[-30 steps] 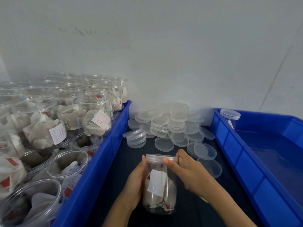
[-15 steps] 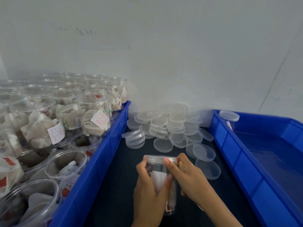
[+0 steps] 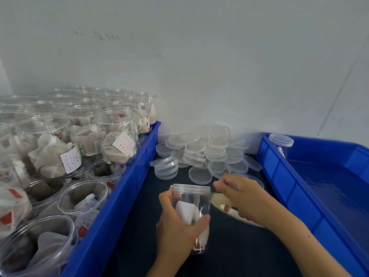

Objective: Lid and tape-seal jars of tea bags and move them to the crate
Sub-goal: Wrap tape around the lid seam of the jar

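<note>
Between the two blue crates, a lidded jar being taped.
On the dark tabletop the left hand wraps its grip round the jar, lid already on; the right hand pinches a tape roll beside the rim. Sealing looks unfinished; the right crate holds one jar, and many on the left stand unlidded.

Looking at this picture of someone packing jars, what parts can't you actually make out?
- The pale thing in the right hand, head view: motion blur, fingers cover it; perhaps tape.
- Lower part of the held jar: the left hand wraps it.
- Print on the tea bag tags: too small.
- The right crate: cut off by the picture's edge.
- The lidded jar in that crate: contents behind its wall.
</note>
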Motion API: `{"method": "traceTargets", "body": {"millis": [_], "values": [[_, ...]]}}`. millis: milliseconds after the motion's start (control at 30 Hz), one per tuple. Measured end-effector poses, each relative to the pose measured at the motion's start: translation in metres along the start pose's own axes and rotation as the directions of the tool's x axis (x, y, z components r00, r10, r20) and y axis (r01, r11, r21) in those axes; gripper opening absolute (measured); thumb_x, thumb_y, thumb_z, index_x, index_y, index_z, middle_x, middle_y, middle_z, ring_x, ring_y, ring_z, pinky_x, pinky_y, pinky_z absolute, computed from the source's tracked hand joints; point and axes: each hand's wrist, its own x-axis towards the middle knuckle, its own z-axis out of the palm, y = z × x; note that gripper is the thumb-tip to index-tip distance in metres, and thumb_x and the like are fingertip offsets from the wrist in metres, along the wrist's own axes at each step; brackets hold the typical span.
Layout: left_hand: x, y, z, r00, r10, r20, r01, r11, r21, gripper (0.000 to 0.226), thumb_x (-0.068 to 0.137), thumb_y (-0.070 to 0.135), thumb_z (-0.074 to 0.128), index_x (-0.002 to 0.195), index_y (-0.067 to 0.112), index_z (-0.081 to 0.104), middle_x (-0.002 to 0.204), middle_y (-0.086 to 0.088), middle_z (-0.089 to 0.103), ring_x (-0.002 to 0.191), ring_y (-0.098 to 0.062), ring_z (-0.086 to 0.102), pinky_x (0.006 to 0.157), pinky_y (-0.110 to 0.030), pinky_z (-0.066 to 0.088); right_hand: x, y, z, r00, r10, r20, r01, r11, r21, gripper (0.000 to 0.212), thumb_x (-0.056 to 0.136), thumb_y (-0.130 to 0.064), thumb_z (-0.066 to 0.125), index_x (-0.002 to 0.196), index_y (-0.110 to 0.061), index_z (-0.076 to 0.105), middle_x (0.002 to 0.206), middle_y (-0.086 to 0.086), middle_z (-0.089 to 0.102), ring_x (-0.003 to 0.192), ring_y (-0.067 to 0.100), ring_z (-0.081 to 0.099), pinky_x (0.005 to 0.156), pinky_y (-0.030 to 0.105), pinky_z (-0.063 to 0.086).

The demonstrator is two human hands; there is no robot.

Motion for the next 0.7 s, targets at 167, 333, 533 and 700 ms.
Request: {"method": "traceTargets", "body": {"millis": [167,333,533,700], "values": [[0.007,-0.004,-0.006,0.999,0.005,0.043,-0.004,0.999,-0.031,0.082,0.060,0.033,0.090,0.108,0.047,0.025,0.117,0.016,0.055,0.095,-0.005,0.061,0.072,-0.020,0.046,-0.004,-0.002,-0.008,0.991,-0.113,0.067,0.115,0.993,-0.036,0.028,0.100,-0.043,0.043,0.079,-0.028,0.055,0.067,-0.002,0.062,0.058,0.008,0.056,0.066,0.027,0.053],[0.009,-0.006,-0.009,0.997,0.048,0.067,-0.043,0.995,-0.086,0.086,0.060,0.024,0.090,0.106,0.058,0.026,0.115,0.016,0.056,0.098,-0.002,0.060,0.077,-0.019,0.047,-0.010,0.004,-0.004,0.984,-0.174,0.045,0.180,0.953,-0.243,0.015,0.103,-0.044,0.029,0.100,-0.040,0.043,0.067,-0.004,0.053,0.056,0.008,0.048,0.059,0.024,0.045],[0.010,-0.009,-0.017,0.991,0.055,0.119,-0.036,0.988,-0.152,0.083,0.056,0.024,0.091,0.105,0.058,0.033,0.121,0.013,0.057,0.105,-0.003,0.060,0.094,-0.039,0.052,-0.007,0.011,0.009,0.975,-0.217,-0.044,0.176,0.880,-0.440,0.021,0.102,-0.048,0.024,0.111,-0.039,0.041,0.061,-0.005,0.046,0.048,0.007,0.043,0.051,0.018,0.036],[0.013,-0.008,-0.022,0.983,0.055,0.178,-0.023,0.984,-0.178,0.083,0.054,0.024,0.091,0.105,0.057,0.034,0.118,0.015,0.059,0.103,0.005,0.060,0.097,-0.042,0.051,-0.006,0.011,0.017,0.981,-0.180,-0.067,0.123,0.859,-0.498,0.038,0.100,-0.054,0.014,0.119,-0.038,0.043,0.066,-0.007,0.051,0.061,0.009,0.054,0.060,0.028,0.046]]}}
